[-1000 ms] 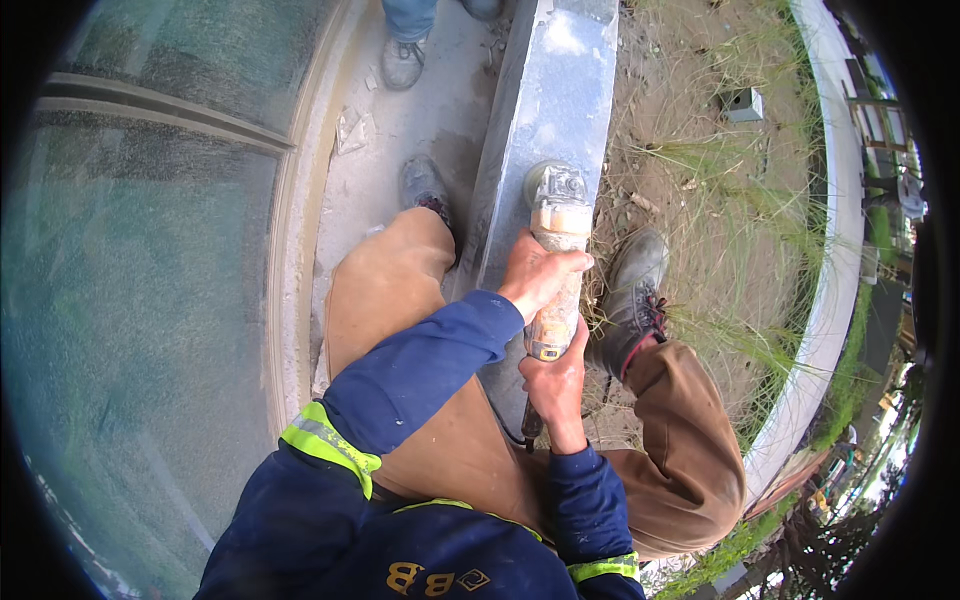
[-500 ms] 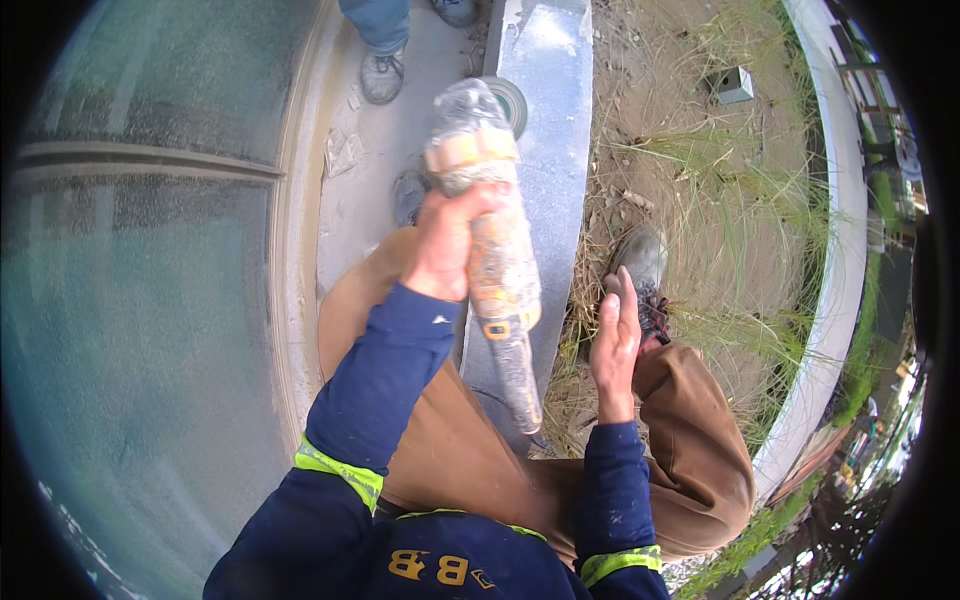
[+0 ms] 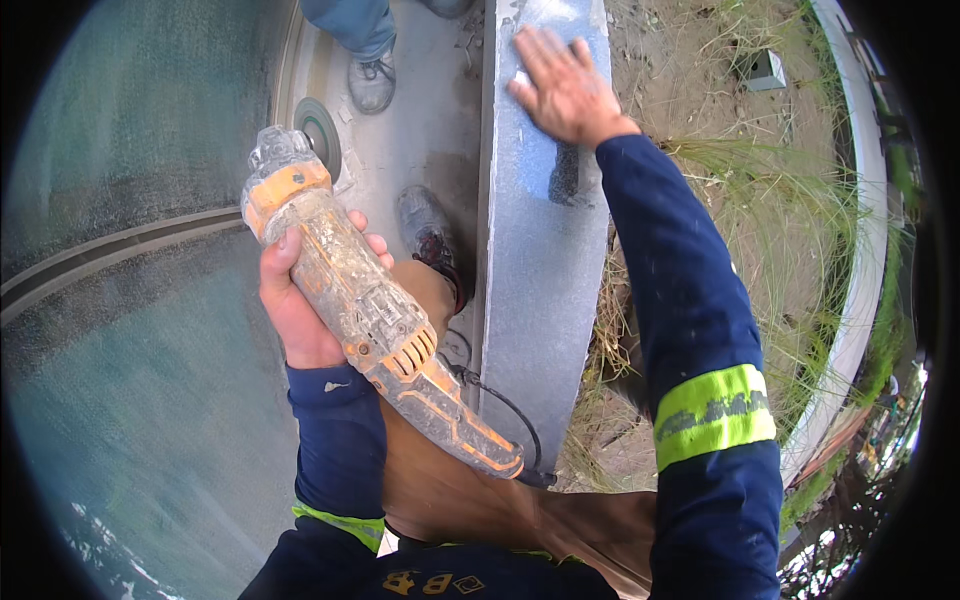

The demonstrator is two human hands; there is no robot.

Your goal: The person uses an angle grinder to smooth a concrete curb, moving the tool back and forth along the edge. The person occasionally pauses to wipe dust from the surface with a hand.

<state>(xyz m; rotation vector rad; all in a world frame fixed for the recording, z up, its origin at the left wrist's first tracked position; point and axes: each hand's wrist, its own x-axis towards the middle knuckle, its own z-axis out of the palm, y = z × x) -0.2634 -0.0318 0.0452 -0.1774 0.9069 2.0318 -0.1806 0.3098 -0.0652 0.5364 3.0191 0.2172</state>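
Note:
An orange and grey angle grinder, caked with pale dust, is held up on the left side, its body gripped by my left hand. The grinder's round disc faces away to the right of its head. From the handle end a black cord curves down. My right hand lies flat, fingers spread and slightly blurred, over the far part of a long grey stone slab. Beside its wrist a dark patch shows on the dusty surface.
To the left stands a dusty glass pane with a frame bar. Another person's shoe and blue trouser leg are at the top. Sandy ground with grass lies right of the slab, with a small metal box and a pale curved kerb.
The grinder has swung left off the slab and tilted, still in my left hand. My right hand has moved from beside my knee up and forward onto the slab's far part.

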